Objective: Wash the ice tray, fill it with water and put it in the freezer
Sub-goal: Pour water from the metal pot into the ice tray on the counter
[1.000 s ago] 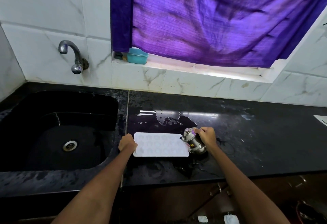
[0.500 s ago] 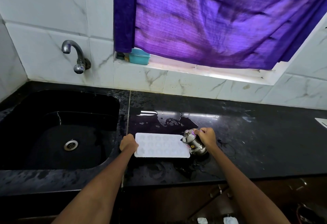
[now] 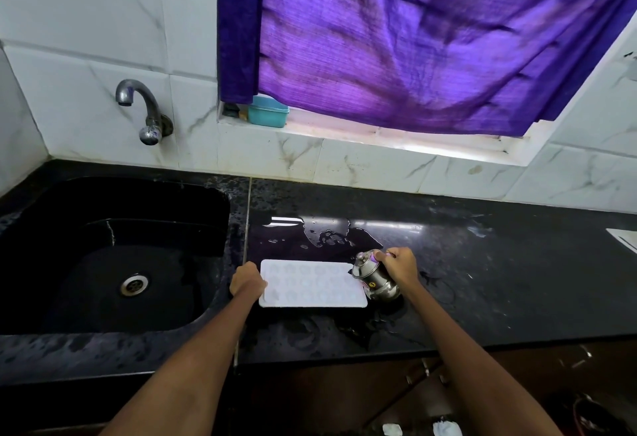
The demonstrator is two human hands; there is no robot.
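Observation:
A white ice tray (image 3: pixel 312 284) with several small moulds lies flat on the black counter (image 3: pixel 482 280), just right of the sink. My left hand (image 3: pixel 246 282) grips the tray's left edge. My right hand (image 3: pixel 400 268) holds a small steel pot (image 3: pixel 374 275) by its rim, tilted to the left, its mouth over the tray's right end. Whether water is flowing from it cannot be seen.
A black sink (image 3: pixel 113 256) with a round drain sits at the left, a steel tap (image 3: pixel 141 108) on the wall above it. Water puddles (image 3: pixel 327 232) lie behind the tray. A teal box (image 3: pixel 268 112) stands on the window sill under a purple curtain (image 3: pixel 413 39).
Both hands, the tray and the tilted pot stay where they were; only the camera has shifted slightly.

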